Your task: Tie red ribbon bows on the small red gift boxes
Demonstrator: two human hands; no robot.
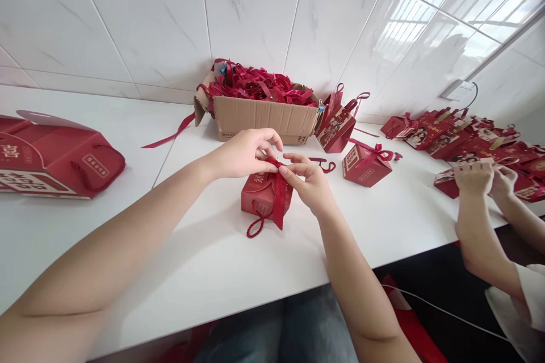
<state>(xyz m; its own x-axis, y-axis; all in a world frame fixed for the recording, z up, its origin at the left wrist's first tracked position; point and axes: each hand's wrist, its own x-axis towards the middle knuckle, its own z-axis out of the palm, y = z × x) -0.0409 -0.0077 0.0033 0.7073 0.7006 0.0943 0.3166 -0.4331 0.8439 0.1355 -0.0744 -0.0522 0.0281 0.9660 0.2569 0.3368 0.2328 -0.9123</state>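
A small red gift box (259, 195) with a cord loop at its front stands on the white table before me. A dark red ribbon (279, 198) runs over its top, and one tail hangs down the front. My left hand (247, 153) reaches over the box top from the left, its thumb and fingers closed on the ribbon. From the right, my right hand (310, 184) pinches the same ribbon between thumb and index finger. The fingers partly cover the spot where the ribbon gathers.
Behind stands a cardboard box (259, 116) heaped with red ribbons (264, 82). A bow-tied red box (368, 164) and an upright red box (336, 125) stand to the right. A large red box (55, 159) lies left. At far right, a co-worker's hands (474, 176) touch boxes near several others.
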